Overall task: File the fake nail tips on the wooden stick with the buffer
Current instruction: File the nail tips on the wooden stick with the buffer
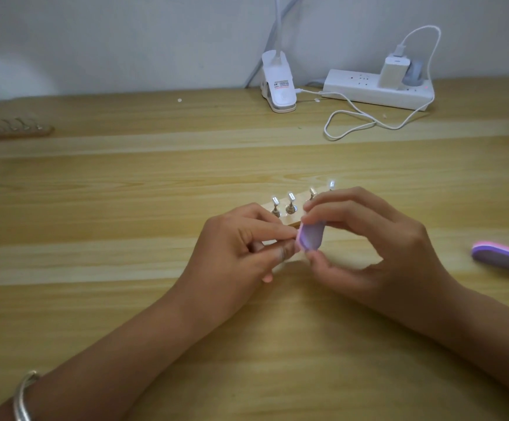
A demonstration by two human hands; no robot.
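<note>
Silver bangle [23, 396], left wrist. Right hand [365, 238] pinches lilac buffer [312, 237] before wooden stick [286, 218] bearing nail tips [291, 196]. Left hand [244, 241] — pinched at buffer's edge, contents hidden. Lamp clip [279, 86] label — illegible.

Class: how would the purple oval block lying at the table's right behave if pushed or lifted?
The purple oval block, pink-edged, probably weighs little: it looks like layered foam. Lying on a broad flat face, it should slide on the wooden table, not roll.
</note>
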